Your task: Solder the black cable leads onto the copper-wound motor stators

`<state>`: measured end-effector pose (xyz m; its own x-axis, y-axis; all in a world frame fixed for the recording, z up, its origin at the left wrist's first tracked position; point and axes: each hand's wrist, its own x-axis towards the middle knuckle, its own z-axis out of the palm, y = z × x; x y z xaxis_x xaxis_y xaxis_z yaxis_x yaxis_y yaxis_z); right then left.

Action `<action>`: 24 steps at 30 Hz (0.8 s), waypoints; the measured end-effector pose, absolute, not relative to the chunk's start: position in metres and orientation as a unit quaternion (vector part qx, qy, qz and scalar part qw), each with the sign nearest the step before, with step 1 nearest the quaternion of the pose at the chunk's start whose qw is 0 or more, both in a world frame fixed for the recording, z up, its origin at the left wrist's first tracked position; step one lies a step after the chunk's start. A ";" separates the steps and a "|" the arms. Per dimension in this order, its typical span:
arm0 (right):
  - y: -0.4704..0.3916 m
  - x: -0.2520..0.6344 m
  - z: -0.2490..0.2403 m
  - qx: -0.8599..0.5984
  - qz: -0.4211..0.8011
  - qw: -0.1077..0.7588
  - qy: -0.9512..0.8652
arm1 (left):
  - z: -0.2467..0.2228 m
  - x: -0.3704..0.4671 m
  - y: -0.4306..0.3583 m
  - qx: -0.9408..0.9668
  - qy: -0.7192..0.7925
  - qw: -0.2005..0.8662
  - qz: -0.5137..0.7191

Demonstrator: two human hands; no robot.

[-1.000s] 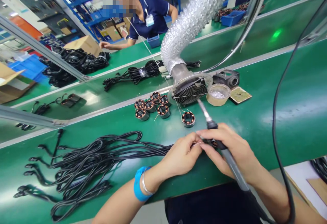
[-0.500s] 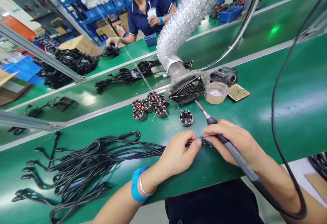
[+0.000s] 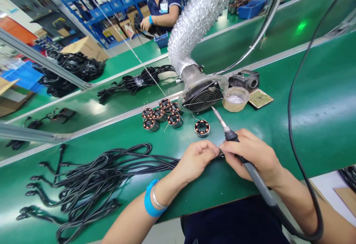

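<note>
My right hand (image 3: 250,155) is closed around a soldering iron (image 3: 257,179), its tip pointing up and away, near the fan. Its thumb and finger also meet close to my left fingertips, at a small wire end. My left hand (image 3: 197,158) pinches the end of a black cable; the fingers hide most of that end. From under this hand the black cables (image 3: 108,173) run left into a loose pile. Just beyond my hands stands a single motor stator (image 3: 202,128) with copper windings. Several more stators (image 3: 174,119) are grouped to its left.
A fume extractor fan (image 3: 204,97) on a silver duct (image 3: 191,32) stands behind the stators. Right of it are a tub of solder (image 3: 236,99), a sponge tray (image 3: 260,99) and an iron holder (image 3: 246,80). The iron's cord (image 3: 292,125) loops at right. A co-worker (image 3: 164,6) handles cables across the bench.
My fingertips have drawn closer together over the wire end. The soldering iron has shifted slightly. Across the bench, the co-worker has brought black cables up from the table.
</note>
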<state>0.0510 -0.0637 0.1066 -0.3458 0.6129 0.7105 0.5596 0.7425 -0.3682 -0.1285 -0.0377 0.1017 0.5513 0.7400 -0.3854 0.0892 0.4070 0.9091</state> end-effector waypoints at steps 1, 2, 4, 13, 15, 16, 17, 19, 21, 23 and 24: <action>-0.063 0.050 0.105 -0.366 0.027 0.450 -0.814 | 0.100 -0.127 -0.037 0.491 0.425 0.723 0.235; -0.063 0.050 0.104 -0.377 0.029 0.453 -0.807 | 0.099 -0.126 -0.035 0.488 0.435 0.717 0.244; -0.066 0.052 0.104 -0.407 0.046 0.460 -0.788 | 0.095 -0.124 -0.033 0.485 0.455 0.700 0.259; -0.102 0.074 0.116 -0.509 0.146 0.523 -0.668 | 0.087 -0.120 -0.025 0.509 0.479 0.659 0.279; -0.105 0.076 0.115 -0.533 0.155 0.534 -0.638 | 0.086 -0.120 -0.025 0.517 0.482 0.652 0.275; -0.106 0.077 0.113 -0.547 0.157 0.536 -0.624 | 0.086 -0.119 -0.026 0.520 0.482 0.649 0.276; -0.106 0.077 0.112 -0.559 0.157 0.536 -0.613 | 0.085 -0.119 -0.026 0.522 0.482 0.647 0.276; -0.106 0.077 0.112 -0.564 0.158 0.531 -0.613 | 0.084 -0.119 -0.027 0.525 0.480 0.646 0.279; -0.105 0.076 0.112 -0.562 0.160 0.522 -0.621 | 0.084 -0.119 -0.028 0.527 0.477 0.645 0.280; -0.105 0.075 0.113 -0.563 0.160 0.516 -0.626 | 0.084 -0.119 -0.028 0.527 0.476 0.646 0.280; -0.105 0.074 0.114 -0.565 0.161 0.514 -0.625 | 0.084 -0.119 -0.028 0.526 0.475 0.647 0.281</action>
